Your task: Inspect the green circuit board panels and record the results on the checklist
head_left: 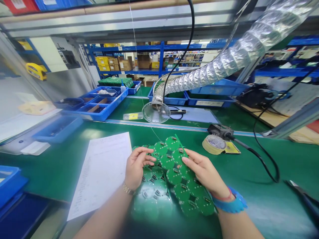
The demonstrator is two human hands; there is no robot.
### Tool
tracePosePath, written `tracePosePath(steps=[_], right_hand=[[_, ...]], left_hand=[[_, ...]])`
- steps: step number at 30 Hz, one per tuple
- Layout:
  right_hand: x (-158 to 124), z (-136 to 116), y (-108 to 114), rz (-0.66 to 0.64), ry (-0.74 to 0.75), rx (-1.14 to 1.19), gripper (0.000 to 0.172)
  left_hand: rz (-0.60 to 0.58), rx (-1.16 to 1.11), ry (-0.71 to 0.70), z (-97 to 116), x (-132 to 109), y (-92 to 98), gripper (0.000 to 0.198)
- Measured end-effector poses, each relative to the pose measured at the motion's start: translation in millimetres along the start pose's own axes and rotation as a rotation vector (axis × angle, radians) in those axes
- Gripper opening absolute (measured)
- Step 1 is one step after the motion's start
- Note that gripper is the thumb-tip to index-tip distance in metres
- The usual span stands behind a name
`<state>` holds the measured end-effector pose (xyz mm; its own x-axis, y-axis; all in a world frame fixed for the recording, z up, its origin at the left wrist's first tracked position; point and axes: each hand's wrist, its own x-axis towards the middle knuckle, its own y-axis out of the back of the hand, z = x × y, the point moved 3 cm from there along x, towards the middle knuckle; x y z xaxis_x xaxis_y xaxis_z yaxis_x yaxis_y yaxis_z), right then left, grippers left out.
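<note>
A panel of joined round green circuit boards (171,171) lies on the green bench mat (50,176), with small dark components on each round. My left hand (136,167) curls over the panel's upper left edge and grips it. My right hand (205,174) holds the panel's right side, its fingertips close to a narrow green strip (181,145) that stands up from the panel. A printed white sheet (102,169) lies just left of the panel, partly under my left hand's side.
A soldering iron (249,151) on a black cable and a roll of tape (214,143) lie to the right. Cutters (301,196) sit at the lower right edge. Blue compartment trays (97,103) and a clear funnel hood (156,112) on a foil duct (224,59) stand beyond.
</note>
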<state>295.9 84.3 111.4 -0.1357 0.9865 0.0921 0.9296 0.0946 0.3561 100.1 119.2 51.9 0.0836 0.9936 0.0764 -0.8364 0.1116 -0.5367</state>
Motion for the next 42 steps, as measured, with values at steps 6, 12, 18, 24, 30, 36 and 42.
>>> tracePosePath(steps=[6,12,18,24,30,36,42], right_hand=[[3,48,27,0.126,-0.235,-0.001,0.037],[-4,87,49,0.295,-0.302,-0.458,0.026],[-19,85,56,0.405,-0.306,-0.748,0.022],[-20,45,-15,-0.058,-0.053,-0.557,0.024],[-15,37,-64,-0.165,-0.031,-0.524,0.014],[-21,44,-67,-0.011,-0.04,-0.016,0.026],[-8,12,-49,-0.014,0.009,0.339,0.028]], left_hand=[[0.078,0.063,-0.07,4,10,7.4,0.023],[0.082,0.457,-0.064,0,12,18.1,0.027],[0.052,1.0,-0.156,7,-12,44.0,0.022],[-0.104,1.421,-0.182,-3,-25,43.0,0.029],[-0.043,1.333,-0.177,-5,-26,38.6,0.021],[0.01,0.76,0.051,2,-30,19.9,0.019],[-0.132,0.144,0.078,23,-13,-27.0,0.025]])
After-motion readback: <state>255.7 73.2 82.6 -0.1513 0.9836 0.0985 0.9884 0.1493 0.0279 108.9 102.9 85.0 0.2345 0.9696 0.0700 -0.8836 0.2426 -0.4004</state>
